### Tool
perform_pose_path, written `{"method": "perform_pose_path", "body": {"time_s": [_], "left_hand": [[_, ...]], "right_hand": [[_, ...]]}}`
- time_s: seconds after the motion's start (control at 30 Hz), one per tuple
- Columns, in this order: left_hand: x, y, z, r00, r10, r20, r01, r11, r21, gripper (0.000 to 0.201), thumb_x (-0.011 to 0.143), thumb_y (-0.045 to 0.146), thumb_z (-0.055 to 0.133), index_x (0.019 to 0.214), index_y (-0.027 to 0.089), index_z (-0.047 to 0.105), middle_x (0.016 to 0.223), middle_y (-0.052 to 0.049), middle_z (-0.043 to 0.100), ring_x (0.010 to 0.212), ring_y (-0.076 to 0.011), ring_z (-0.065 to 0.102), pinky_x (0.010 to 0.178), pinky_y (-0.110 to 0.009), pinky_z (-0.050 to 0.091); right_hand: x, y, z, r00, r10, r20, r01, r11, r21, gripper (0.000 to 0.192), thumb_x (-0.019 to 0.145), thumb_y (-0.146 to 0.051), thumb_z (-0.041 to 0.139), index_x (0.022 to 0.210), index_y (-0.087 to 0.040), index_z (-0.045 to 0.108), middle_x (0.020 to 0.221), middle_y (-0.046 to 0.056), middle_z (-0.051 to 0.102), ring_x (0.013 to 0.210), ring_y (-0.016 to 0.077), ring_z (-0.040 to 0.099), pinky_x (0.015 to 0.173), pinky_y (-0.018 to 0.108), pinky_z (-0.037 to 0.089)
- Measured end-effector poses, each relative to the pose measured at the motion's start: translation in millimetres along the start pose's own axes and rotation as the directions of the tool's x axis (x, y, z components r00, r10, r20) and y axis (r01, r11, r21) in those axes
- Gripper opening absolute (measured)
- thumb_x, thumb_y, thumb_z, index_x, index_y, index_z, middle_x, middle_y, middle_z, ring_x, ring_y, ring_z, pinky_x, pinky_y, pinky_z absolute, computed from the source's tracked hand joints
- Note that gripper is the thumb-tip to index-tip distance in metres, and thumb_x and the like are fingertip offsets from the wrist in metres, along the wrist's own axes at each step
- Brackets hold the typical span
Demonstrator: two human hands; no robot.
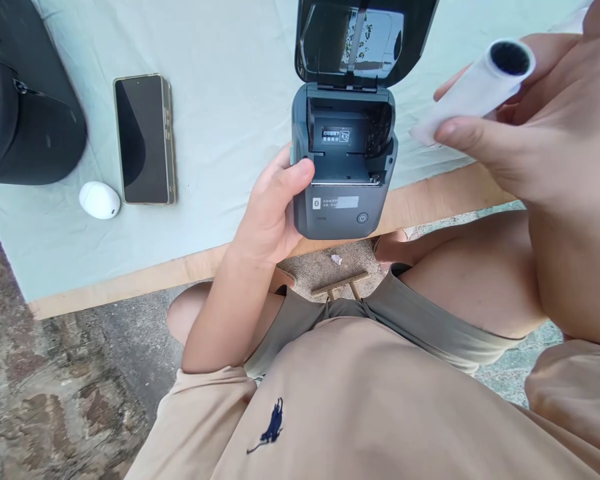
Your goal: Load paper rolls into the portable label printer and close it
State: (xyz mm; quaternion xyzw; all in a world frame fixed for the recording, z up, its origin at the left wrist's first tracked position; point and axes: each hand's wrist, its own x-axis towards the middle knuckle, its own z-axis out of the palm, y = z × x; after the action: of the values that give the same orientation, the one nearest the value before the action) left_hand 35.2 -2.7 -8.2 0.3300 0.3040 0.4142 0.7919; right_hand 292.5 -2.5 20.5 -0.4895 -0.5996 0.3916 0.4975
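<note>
A dark grey portable label printer [341,213] is tilted up at the table's front edge, its lid [353,47] swung open away from me. Its roll compartment [347,160] shows bare inside, apart from a small printed sticker. My left hand [275,207] is closed around the printer's left side, the thumb resting by the compartment rim. To the right of the printer, my right hand [525,127] grips a white roll of label paper [473,93] between thumb and fingers. One end of the roll faces up and shows a dark core.
On the pale cloth-covered table [220,133] lie a smartphone [143,140] and a white earbud case [99,200]. A black zippered bag [30,100] stands at the far left. The table's wooden edge [130,283] runs just in front of my body.
</note>
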Motion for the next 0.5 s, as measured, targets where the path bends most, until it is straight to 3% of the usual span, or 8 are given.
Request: {"method": "perform_pose_path", "body": {"time_s": [0.1, 0.13, 0.2, 0.27, 0.3, 0.33, 0.4, 0.5], "left_hand": [[-2, 3, 3.9, 1.000, 0.009, -0.021, -0.009, 1.000, 0.015, 0.025, 0.088, 0.045, 0.072, 0.101, 0.024, 0.071, 0.106, -0.003, 0.078, 0.121, -0.0312, 0.070, 0.095, -0.041, 0.064], [-2, 4, 4.9, 0.999, 0.018, -0.026, -0.018, 1.000, 0.016, 0.023, 0.088, 0.045, 0.071, 0.098, 0.024, 0.071, 0.106, -0.003, 0.079, 0.121, -0.0308, 0.071, 0.096, -0.040, 0.064], [-2, 5, 5.8, 1.000, 0.020, -0.022, -0.019, 1.000, 0.012, 0.021, 0.089, 0.044, 0.071, 0.095, 0.024, 0.070, 0.107, -0.003, 0.079, 0.121, -0.0306, 0.071, 0.096, -0.040, 0.063], [-1, 4, 5.0, 1.000, 0.009, -0.012, -0.008, 1.000, 0.010, 0.022, 0.088, 0.044, 0.072, 0.098, 0.024, 0.070, 0.109, -0.004, 0.078, 0.121, -0.0312, 0.071, 0.098, -0.041, 0.063], [-1, 4, 4.1, 1.000, 0.007, -0.009, -0.007, 1.000, 0.013, 0.024, 0.088, 0.044, 0.072, 0.100, 0.024, 0.070, 0.109, -0.005, 0.078, 0.122, -0.0317, 0.070, 0.099, -0.042, 0.062], [0, 3, 3.0, 1.000, 0.010, -0.005, -0.010, 1.000, 0.016, 0.025, 0.087, 0.045, 0.073, 0.101, 0.024, 0.070, 0.108, -0.005, 0.078, 0.123, -0.0323, 0.069, 0.101, -0.043, 0.061], [1, 1, 0.6, 1.000, 0.023, -0.001, -0.023, 1.000, 0.019, 0.027, 0.087, 0.045, 0.073, 0.103, 0.023, 0.070, 0.106, -0.006, 0.077, 0.126, -0.0329, 0.068, 0.104, -0.044, 0.060], [2, -1, -1.8, 0.999, 0.040, 0.000, -0.040, 0.999, 0.023, 0.028, 0.087, 0.045, 0.072, 0.105, 0.023, 0.071, 0.106, -0.006, 0.077, 0.129, -0.0328, 0.066, 0.107, -0.045, 0.059]], "right_hand": [[3, -8, 8, 0.997, -0.054, 0.054, 0.047, 0.992, 0.120, 0.052, 0.062, -0.028, 0.094, 0.098, -0.023, 0.057, 0.086, -0.002, 0.070, 0.078, 0.0122, 0.071, 0.065, 0.027, 0.057], [4, -11, 10, 0.998, -0.023, 0.065, 0.010, 0.982, 0.188, 0.049, 0.064, -0.032, 0.093, 0.097, -0.024, 0.058, 0.087, -0.002, 0.071, 0.080, 0.0131, 0.072, 0.066, 0.028, 0.059], [6, -17, 12, 0.977, 0.161, 0.139, -0.196, 0.934, 0.299, 0.053, 0.062, -0.041, 0.094, 0.102, -0.027, 0.062, 0.091, -0.004, 0.073, 0.081, 0.0119, 0.072, 0.061, 0.026, 0.060], [9, -21, 13, 0.893, 0.372, 0.252, -0.442, 0.827, 0.347, 0.057, 0.056, -0.049, 0.095, 0.103, -0.029, 0.068, 0.093, -0.007, 0.073, 0.078, 0.0098, 0.072, 0.060, 0.023, 0.061], [10, -23, 14, 0.850, 0.436, 0.295, -0.520, 0.782, 0.344, 0.060, 0.053, -0.053, 0.095, 0.101, -0.029, 0.070, 0.094, -0.008, 0.073, 0.076, 0.0094, 0.071, 0.061, 0.023, 0.063], [10, -25, 16, 0.836, 0.453, 0.308, -0.542, 0.768, 0.342, 0.062, 0.050, -0.057, 0.095, 0.100, -0.028, 0.072, 0.094, -0.008, 0.073, 0.074, 0.0090, 0.070, 0.062, 0.023, 0.063], [8, -28, 21, 0.866, 0.425, 0.262, -0.497, 0.791, 0.358, 0.060, 0.049, -0.057, 0.095, 0.099, -0.030, 0.074, 0.088, -0.008, 0.071, 0.069, 0.0083, 0.069, 0.062, 0.022, 0.063], [0, -33, 28, 0.973, 0.223, 0.060, -0.230, 0.935, 0.268, 0.037, 0.072, -0.037, 0.084, 0.106, -0.032, 0.073, 0.083, -0.007, 0.067, 0.076, 0.0089, 0.069, 0.064, 0.021, 0.060]]}}
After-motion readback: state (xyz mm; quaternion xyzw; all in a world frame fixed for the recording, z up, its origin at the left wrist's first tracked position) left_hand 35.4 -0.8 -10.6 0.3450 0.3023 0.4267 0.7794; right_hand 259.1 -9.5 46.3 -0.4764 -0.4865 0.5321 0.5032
